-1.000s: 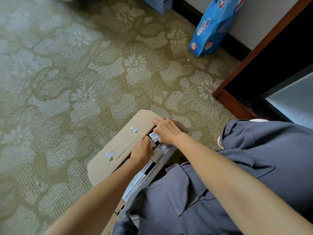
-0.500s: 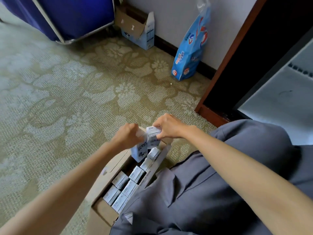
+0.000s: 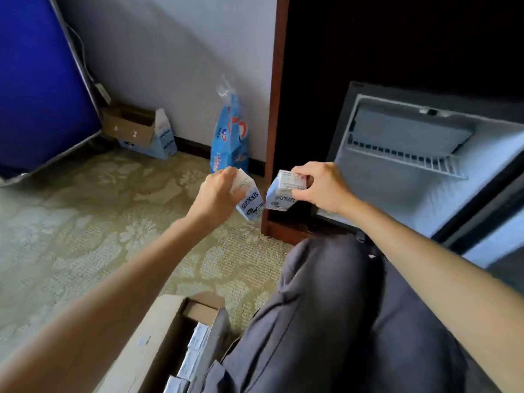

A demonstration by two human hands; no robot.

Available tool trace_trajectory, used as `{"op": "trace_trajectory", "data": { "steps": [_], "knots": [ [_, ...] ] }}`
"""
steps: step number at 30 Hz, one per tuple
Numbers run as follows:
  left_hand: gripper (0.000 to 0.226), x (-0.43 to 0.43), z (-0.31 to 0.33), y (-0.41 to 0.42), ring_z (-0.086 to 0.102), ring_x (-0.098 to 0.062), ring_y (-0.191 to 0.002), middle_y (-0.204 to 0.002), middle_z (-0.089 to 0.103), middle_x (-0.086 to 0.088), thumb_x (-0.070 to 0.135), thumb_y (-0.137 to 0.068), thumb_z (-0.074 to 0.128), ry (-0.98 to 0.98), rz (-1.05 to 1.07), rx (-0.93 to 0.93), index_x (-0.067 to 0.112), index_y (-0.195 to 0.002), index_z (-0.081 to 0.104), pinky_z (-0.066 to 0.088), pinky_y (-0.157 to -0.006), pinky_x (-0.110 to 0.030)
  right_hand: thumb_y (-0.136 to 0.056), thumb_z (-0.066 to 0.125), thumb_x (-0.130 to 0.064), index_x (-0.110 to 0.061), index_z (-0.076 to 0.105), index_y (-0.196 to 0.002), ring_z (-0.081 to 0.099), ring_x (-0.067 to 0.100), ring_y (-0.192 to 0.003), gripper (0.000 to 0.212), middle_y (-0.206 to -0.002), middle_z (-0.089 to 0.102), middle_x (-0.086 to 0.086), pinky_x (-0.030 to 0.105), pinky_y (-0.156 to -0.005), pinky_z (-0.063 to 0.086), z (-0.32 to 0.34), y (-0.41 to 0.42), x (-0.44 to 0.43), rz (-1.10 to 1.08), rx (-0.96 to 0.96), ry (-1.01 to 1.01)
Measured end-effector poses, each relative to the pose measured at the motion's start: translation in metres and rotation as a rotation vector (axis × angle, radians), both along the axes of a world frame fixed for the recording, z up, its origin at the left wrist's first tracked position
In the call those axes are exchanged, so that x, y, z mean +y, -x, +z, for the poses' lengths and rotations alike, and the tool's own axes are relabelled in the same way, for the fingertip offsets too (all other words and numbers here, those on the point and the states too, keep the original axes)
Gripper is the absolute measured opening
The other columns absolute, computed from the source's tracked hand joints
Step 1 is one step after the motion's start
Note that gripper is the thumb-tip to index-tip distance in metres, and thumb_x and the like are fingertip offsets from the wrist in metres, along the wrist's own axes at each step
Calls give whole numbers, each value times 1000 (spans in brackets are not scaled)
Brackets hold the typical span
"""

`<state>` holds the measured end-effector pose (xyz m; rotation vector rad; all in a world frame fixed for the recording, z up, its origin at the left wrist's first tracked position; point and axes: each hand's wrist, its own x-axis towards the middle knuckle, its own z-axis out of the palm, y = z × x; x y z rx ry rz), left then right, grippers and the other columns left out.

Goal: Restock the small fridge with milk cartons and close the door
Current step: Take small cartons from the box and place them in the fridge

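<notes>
The left hand (image 3: 217, 191) grips one milk carton (image 3: 249, 201) and the right hand (image 3: 323, 186) pinches another carton (image 3: 280, 194), both held in the air just left of the open small fridge (image 3: 411, 177). More cartons sit in the cardboard box (image 3: 158, 336) by the knee.

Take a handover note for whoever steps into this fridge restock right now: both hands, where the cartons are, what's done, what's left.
Left grip: holds the left milk carton, tilted, in the air.
Right grip: holds the right milk carton just in front of the small fridge.
Fridge: open, no cartons visible inside.
Cardboard box: on the carpet by the knee, with boxed cartons in it.
Done: two cartons in hand.
Left: set both in the fridge, carry on from the box, close the fridge door.
</notes>
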<state>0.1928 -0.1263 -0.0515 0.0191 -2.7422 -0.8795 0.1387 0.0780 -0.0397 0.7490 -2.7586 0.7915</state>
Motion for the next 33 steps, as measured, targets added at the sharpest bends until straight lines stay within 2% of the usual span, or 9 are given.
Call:
{"op": "trace_trajectory", "data": {
  "steps": [3,6,11,17,20,22,26,30,33],
  "knots": [
    [25,41,10,35,57,-33,-96,-106,61,-16,17,-88,58,9,-89,75,2,-108,56,42,-77,-35,-72,70,-13,-7,69,-87,46,20,-67,16,-74,61,9,25,-62,32,4,17,49,-137,36,13],
    [37,83,20,69,54,-32,-106,-117,57,-16,20,-92,54,47,-206,150,3,-124,50,40,-86,-36,-71,73,-12,-7,69,-86,47,20,-67,15,-78,66,9,24,-62,29,7,31,93,-217,107,-8],
    [43,148,28,127,51,-28,-110,-124,51,-14,24,-95,49,61,-379,243,4,-132,42,36,-86,-28,-70,73,-7,-3,69,-92,62,30,-72,22,-83,69,14,36,-64,49,8,57,159,-341,200,36],
    [39,209,9,199,48,-32,-109,-121,49,-18,16,-97,44,222,-494,249,0,-132,38,37,-81,-32,-68,68,-2,0,67,-93,59,31,-68,25,-85,67,14,27,-61,41,-11,106,204,-460,301,0],
    [38,225,-2,226,47,-31,-110,-122,48,-17,16,-97,43,246,-487,241,1,-132,38,40,-80,-34,-63,63,-6,-1,66,-88,61,29,-58,25,-83,70,11,24,-52,48,-19,125,211,-463,411,-69],
    [41,236,-8,247,46,-31,-113,-124,47,-17,17,-97,42,262,-481,253,2,-134,36,41,-83,-37,-56,62,-6,1,68,-84,64,28,-52,29,-82,72,12,28,-42,53,-24,142,216,-446,525,-106],
    [42,248,-14,276,45,-29,-116,-126,48,-14,19,-97,43,278,-479,260,5,-136,35,43,-81,-37,-52,62,-3,1,70,-84,64,27,-47,33,-85,74,12,29,-33,49,-33,173,223,-407,589,-181],
    [38,251,-23,298,48,-30,-111,-122,52,-13,11,-93,50,196,-498,243,6,-130,43,43,-81,-37,-62,60,-4,-1,65,-86,61,30,-56,25,-81,69,11,36,-45,54,-44,190,229,-342,479,-92],
    [38,255,-19,310,54,-22,-103,-115,56,-11,6,-87,60,-83,-472,212,6,-123,53,44,-79,-20,-66,67,1,-2,67,-93,65,27,-73,27,-90,70,10,33,-67,53,-47,193,228,-259,450,16]
  ]
}}
